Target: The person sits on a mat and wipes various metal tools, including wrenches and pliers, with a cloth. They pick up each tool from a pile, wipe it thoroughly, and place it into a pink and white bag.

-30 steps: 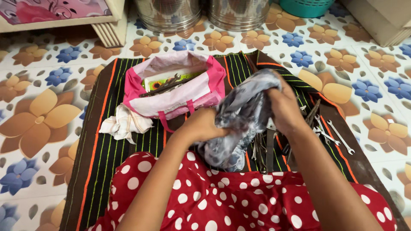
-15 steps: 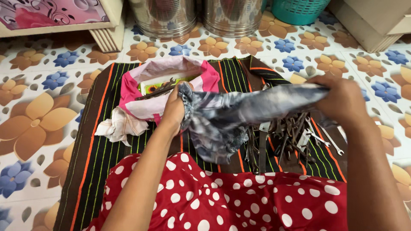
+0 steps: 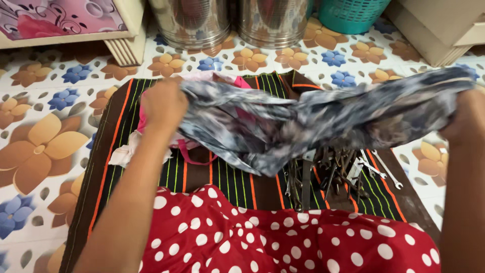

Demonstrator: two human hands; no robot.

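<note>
Overhead, the grey patterned cloth (image 3: 313, 121) ran left to right, stretched between both hands; left hand (image 3: 164, 103) and right hand (image 3: 467, 121) each held a closed grip on one end, above the wrenches (image 3: 343, 172).

Stretched cloth (image 3: 303, 119) above wrenches (image 3: 336, 172), bag (image 3: 189, 144).

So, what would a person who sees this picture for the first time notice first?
First, the grey patterned cloth, stretched wide across the middle between the left hand and the right hand, each with its grip closed on one end. Below it, a pile of metal wrenches lies on the striped mat, and a red polka-dot garment fills the bottom.
</note>
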